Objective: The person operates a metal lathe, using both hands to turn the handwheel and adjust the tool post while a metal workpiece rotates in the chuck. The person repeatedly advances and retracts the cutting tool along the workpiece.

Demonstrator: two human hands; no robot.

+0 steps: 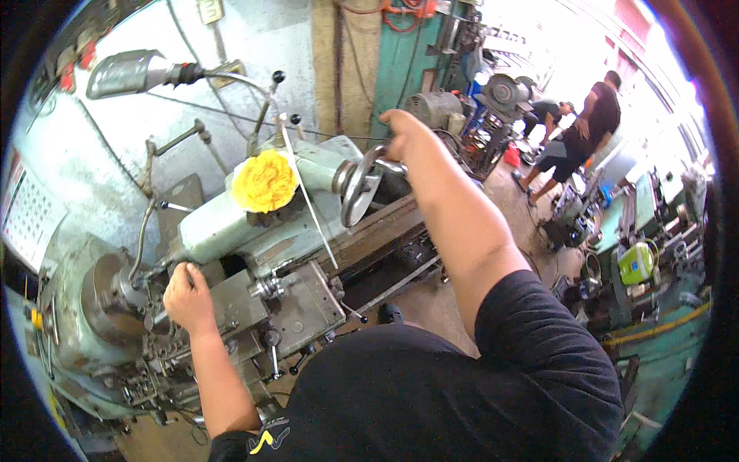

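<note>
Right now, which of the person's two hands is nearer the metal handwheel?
The right hand, at the upper rim of the tailstock handwheel. The left hand is well away from it, near the lathe chuck.

Gleams as smooth, polished metal on the wheel (357, 196), upper centre; softens to satin painted metal over the tailstock (212, 229). Looks like crumpled, matt cloth in the yellow rag (265, 182), dull worn metal on the carriage (312, 306), paper in the calendar (32, 209), far left.
</note>
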